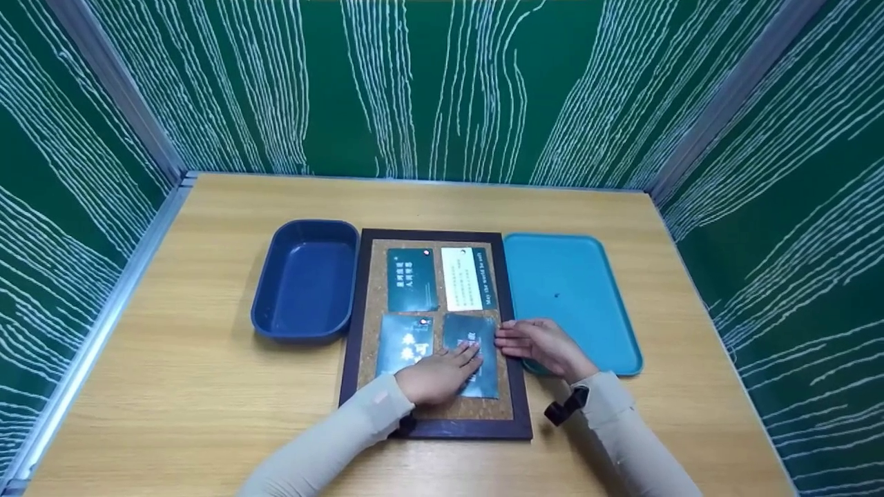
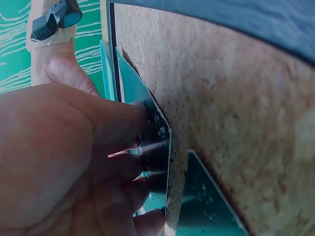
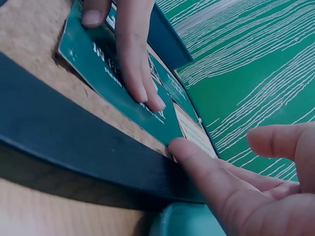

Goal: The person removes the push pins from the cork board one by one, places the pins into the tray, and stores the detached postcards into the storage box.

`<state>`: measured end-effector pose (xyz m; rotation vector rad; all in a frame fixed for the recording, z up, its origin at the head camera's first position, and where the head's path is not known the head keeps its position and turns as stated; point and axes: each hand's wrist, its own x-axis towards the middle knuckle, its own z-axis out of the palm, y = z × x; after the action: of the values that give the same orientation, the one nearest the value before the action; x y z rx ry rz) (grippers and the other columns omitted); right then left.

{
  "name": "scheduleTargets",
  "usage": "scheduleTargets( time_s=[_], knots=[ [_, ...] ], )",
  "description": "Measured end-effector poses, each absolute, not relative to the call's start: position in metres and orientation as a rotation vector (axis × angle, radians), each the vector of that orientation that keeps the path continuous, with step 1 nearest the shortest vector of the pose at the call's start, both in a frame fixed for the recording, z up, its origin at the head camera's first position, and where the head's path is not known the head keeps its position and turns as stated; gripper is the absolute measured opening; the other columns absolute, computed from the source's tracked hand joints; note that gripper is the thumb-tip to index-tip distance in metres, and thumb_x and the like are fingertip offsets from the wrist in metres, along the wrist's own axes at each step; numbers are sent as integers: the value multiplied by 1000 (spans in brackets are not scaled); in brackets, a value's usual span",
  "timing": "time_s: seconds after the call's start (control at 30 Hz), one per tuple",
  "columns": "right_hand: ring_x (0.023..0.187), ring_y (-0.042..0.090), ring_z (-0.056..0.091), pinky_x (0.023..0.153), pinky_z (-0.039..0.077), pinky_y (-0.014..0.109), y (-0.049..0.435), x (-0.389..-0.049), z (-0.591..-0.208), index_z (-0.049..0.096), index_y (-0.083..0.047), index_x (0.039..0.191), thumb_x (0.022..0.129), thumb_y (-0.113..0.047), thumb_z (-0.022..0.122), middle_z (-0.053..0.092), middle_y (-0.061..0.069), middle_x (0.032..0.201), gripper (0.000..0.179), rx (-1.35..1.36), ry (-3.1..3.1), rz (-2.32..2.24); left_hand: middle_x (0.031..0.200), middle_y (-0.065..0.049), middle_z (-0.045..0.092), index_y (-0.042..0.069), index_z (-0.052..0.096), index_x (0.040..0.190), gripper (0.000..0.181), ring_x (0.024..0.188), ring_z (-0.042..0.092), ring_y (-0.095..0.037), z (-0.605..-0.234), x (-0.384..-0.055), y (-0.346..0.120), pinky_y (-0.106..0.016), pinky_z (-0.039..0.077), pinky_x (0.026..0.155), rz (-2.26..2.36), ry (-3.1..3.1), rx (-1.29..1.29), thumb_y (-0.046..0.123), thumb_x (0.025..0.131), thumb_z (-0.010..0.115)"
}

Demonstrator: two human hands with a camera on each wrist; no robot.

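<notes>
The lower-right card (image 1: 487,366), long axis near-to-far (like the corkboard (image 1: 469,429)), lies under straight fingers of the left hand (image 1: 442,373); extended fingers of the right hand (image 1: 542,343) touch its edge.

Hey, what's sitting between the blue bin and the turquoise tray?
The head view shows a framed cork board with four cards there, the left hand on the lower-right one, the right hand at the board's right edge.
</notes>
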<state>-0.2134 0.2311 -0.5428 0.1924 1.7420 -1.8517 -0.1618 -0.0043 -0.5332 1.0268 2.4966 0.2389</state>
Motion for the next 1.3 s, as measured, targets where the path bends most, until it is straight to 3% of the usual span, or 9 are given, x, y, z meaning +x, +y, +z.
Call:
scheduleTargets(
  time_s=[0.73, 1.0, 1.3],
  knots=[
    [103, 20, 68, 92, 54, 31, 237, -214, -542, 39, 16, 135, 99, -13, 51, 66, 20, 119, 48, 163, 1622, -1925, 161, -6, 15, 12, 26, 152, 48, 149, 15, -23, -527, -162, -3, -42, 23, 119, 279, 2483, 1006, 14, 105, 31],
    [102, 19, 69, 90, 55, 29, 238, -216, -539, 44, 13, 133, 99, -13, 49, 67, 17, 118, 43, 173, 1652, -1881, 162, -4, 13, 14, 23, 153, 48, 149, 13, -22, -528, -163, -3, -41, 22, 120, 277, 2474, 1005, 13, 105, 27],
    [104, 17, 67, 92, 54, 29, 234, -215, -541, 41, 13, 137, 99, -15, 53, 64, 18, 123, 49, 127, 1731, -1853, 161, -5, 19, 13, 28, 152, 47, 148, 17, -22, -531, -162, -3, -40, 27, 118, 224, 2511, 1050, 15, 105, 31]
  ],
)
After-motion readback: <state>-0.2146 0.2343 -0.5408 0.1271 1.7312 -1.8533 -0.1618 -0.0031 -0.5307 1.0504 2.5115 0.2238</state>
